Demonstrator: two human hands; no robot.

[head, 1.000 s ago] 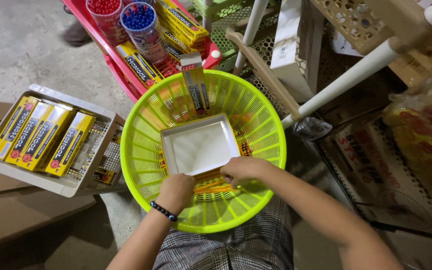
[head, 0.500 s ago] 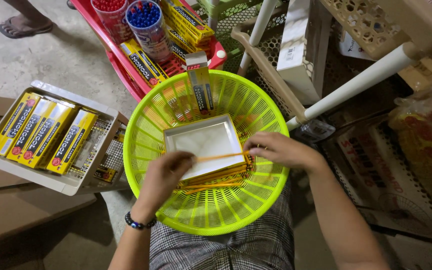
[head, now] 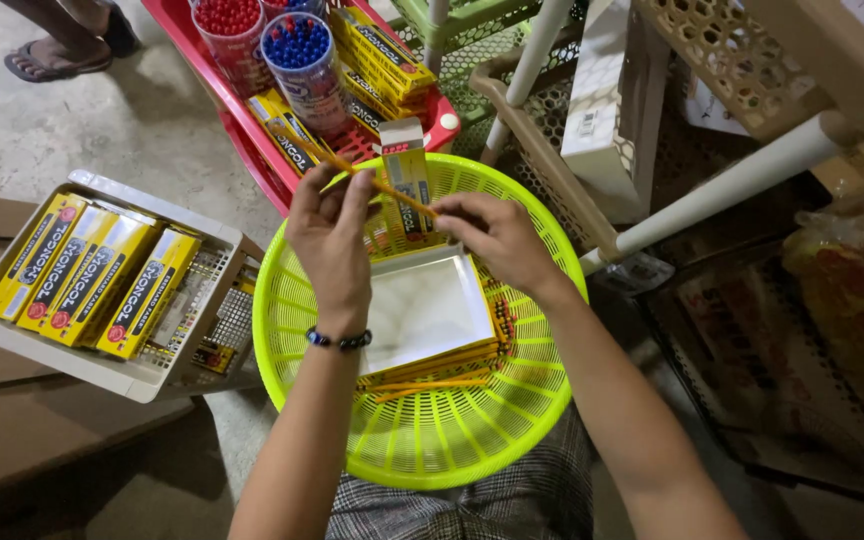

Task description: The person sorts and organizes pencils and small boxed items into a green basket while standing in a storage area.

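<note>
While both hands, left (head: 330,235) and right (head: 492,240), pinch one pencil (head: 372,180) above the green basket (head: 292,340), yellow boxes (head: 92,275) fill the left tray (head: 132,375).

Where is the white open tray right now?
In the head view the white tray lies inside the lime-green basket on the person's lap, atop loose yellow pencils, just below the left hand and right hand.

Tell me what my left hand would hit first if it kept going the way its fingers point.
Probably the clear plastic jar of blue-tipped items in the red plastic tray; the left hand points up-frame toward it, though depth is unclear.
</note>
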